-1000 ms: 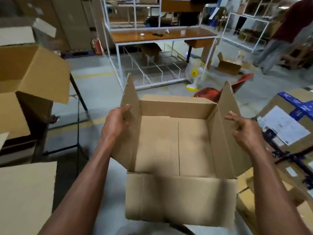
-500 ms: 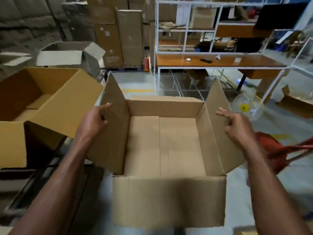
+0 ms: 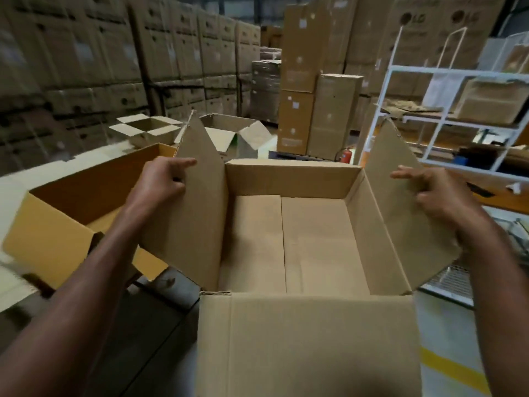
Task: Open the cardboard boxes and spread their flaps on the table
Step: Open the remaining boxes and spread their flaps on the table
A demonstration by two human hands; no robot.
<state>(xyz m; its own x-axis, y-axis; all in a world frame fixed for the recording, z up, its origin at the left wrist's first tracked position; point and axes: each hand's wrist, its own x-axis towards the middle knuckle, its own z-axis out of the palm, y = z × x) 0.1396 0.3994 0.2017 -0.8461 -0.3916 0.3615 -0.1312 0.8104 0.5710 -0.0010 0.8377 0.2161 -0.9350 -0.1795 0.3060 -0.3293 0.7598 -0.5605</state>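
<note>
- So, the person holds one open cardboard box (image 3: 300,239) up in front of them, in both hands.
- Its top is open already. Two side flaps stand up, the near flap (image 3: 306,345) hangs down toward the person, and the far flap cannot be seen.
- I think the job is partly done: the flaps are loose but not spread flat, and this box is not set down on a counter yet.
- The left hand (image 3: 160,181) grips the left flap (image 3: 197,202), fingers curled round its edge.
- The right hand (image 3: 438,193) grips the right flap (image 3: 400,202) the same way, with one finger sticking out.
- The box is plain brown and empty, with a seam down its floor.
- Three more open boxes sit to the left: a big yellow-brown box (image 3: 71,224) close by, and two small boxes (image 3: 146,130) (image 3: 232,133) further back.
</note>
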